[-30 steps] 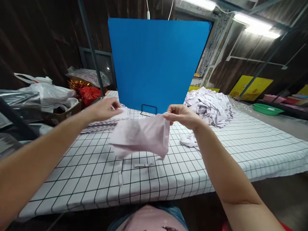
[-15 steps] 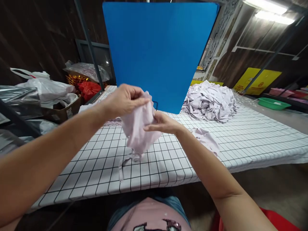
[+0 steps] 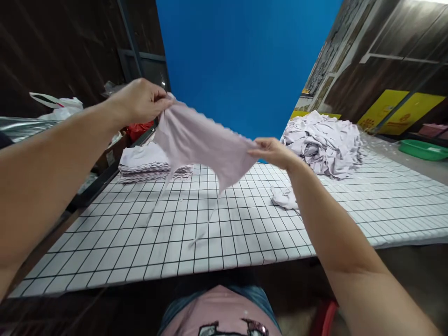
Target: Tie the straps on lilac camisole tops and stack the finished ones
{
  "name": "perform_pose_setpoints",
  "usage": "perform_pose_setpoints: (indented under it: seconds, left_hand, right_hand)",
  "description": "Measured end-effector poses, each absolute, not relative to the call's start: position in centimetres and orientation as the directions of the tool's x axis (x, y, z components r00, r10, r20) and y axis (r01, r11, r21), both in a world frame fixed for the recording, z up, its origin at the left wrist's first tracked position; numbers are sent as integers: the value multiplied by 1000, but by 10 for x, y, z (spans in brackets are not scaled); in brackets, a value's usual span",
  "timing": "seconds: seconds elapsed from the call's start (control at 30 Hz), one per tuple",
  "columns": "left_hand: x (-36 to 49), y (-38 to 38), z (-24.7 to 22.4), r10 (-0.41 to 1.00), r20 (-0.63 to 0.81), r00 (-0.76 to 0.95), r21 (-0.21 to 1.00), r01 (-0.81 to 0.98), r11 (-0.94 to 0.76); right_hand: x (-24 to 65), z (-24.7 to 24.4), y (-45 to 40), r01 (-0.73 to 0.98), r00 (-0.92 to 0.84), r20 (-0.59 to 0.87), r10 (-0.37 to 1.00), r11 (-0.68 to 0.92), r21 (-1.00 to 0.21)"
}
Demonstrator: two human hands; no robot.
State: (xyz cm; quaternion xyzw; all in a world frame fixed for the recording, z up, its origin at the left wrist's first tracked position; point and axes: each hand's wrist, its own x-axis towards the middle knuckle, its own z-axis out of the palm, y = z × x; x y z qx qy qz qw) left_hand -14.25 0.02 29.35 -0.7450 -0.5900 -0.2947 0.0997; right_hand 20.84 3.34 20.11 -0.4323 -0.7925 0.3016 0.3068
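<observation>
A pale pinkish-lilac fabric piece [image 3: 210, 140] with a scalloped upper edge hangs stretched in the air over the table. Two thin straps dangle from its lower corners, blurred by motion. My left hand [image 3: 142, 100] pinches its upper left corner, held higher than the other side. At the right end, my right hand [image 3: 273, 151] grips the edge between thumb and fingers. Behind the fabric, to the left, lies a neat stack of similar pieces [image 3: 150, 163]. One crumpled piece [image 3: 285, 198] rests on the table beside my right forearm, which partly hides it.
A large heap of the same cloth [image 3: 324, 144] covers the back right of the checked tablecloth [image 3: 245, 242]. A tall blue board [image 3: 245, 60] stands behind. Far right is a green tray [image 3: 425, 149]; at left are a white plastic bag [image 3: 65, 107] and a red bag [image 3: 138, 130].
The bunched fabric piece is now spread out between my hands. My left hand has moved left and up, my right hand to the right. The view has shifted, exposing the stack.
</observation>
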Motion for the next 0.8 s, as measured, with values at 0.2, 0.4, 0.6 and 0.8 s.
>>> perform_pose_setpoints:
  seconds: [0.2,0.4,0.6,0.8]
  left_hand:
    - [-139,7,321,703,693,158,15,972,-234]
    - [-150,-17,201,714,541,444,-14,854,-520]
    - [-162,-87,62,702,288,651,131,700,-702]
    - [-174,-136,47,709,285,645,178,691,-700]
  right_hand:
    - [220,252,68,591,-131,719,683,636,-496]
    - [243,148,13,598,-416,532,737,663,-451]
    - [250,39,-71,647,-635,225,739,668,-367]
    - [260,52,-111,630,-679,84,730,637,-443]
